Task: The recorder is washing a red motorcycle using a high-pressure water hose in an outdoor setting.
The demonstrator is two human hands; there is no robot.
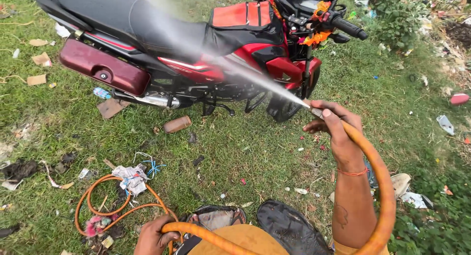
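My right hand [333, 125] grips the nozzle end of an orange hose [385, 196] and pinches its tip. A jet of water [230, 68] shoots up and left from the tip onto a red and black motorcycle [196, 44] standing on the grass. The spray hits its tank and seat area. My left hand [154, 238] holds a lower stretch of the same hose near the bottom edge, by my lap. The hose arcs from that hand, under the frame, up along my right forearm.
Loose coils of orange hose [110, 201] lie on the grass at lower left among rags and paper scraps. A brown bottle [177, 124] lies under the bike. My black boots [289, 225] show at the bottom. Litter and weeds line the right side.
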